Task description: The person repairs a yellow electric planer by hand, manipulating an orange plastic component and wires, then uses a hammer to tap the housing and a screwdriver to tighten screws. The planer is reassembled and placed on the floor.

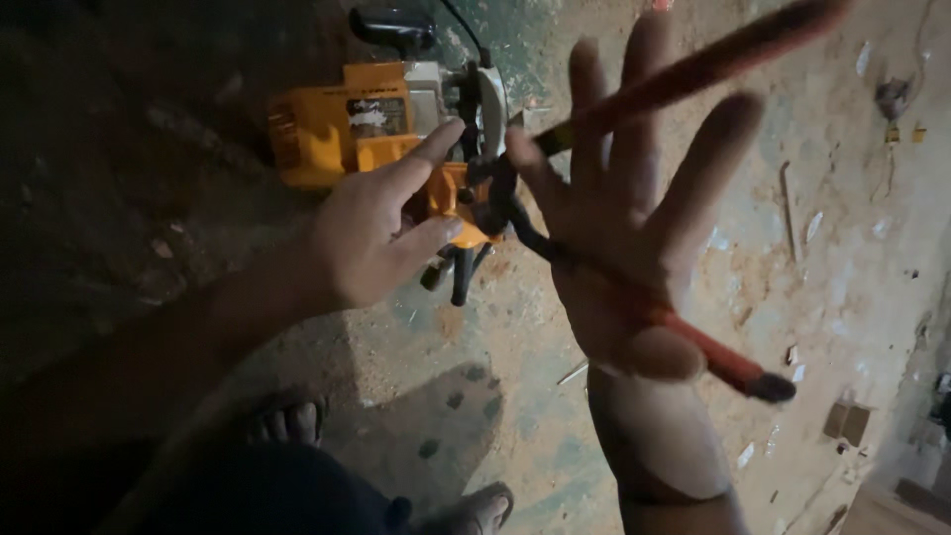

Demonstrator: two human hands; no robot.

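An orange and white power tool with a black handle lies on the dusty floor. My left hand reaches to it, with the index finger stretched along its top and the thumb below an orange part. My right hand is palm up with fingers spread wide. The handles of red-handled pliers are spread apart: one runs up behind the fingers, and the thumb presses the other against the palm. The pliers' black jaws meet the tool's black fittings between both hands.
My feet in sandals stand at the bottom on a floor strewn with sawdust. Small scraps and chips litter the lighter floor at right. A black cable leads away from the tool at the top.
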